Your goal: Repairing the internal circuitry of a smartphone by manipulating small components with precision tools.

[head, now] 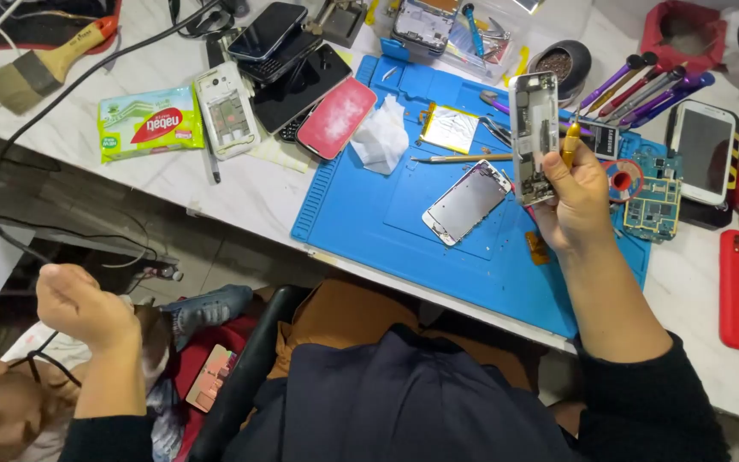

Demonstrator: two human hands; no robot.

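A flat green, white and red plastic packet (150,122) is lying at the far left of the white table. A detached white-framed phone screen panel (467,203) is resting face down on the blue mat. A white smartphone with a grey screen (702,151) is sitting far right. Dark-screened phones (288,60) are piling up at the far side.

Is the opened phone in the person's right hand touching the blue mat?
Apart. The head view shows the right hand holding the opened phone upright above the blue mat.

Phone repair workshop: blue repair mat (369,201), opened phones (301,68), screwdrivers (643,85), circuit board (653,201)
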